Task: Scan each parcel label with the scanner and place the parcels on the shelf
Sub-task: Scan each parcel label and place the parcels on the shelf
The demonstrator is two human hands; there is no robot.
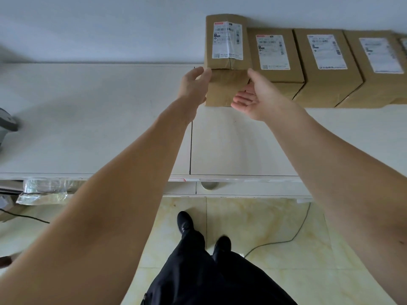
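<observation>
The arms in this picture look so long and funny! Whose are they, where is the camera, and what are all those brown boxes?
The camera sits on a person's head and looks down, so the arms look stretched. You can even see a shoe on the floor below. The left hand touches the side of a brown box. The right hand is open beside the box; whether it touches it is unclear. The box stands on a white shelf against the wall, at the left end of a row of boxes. Each has a white label on top.
</observation>
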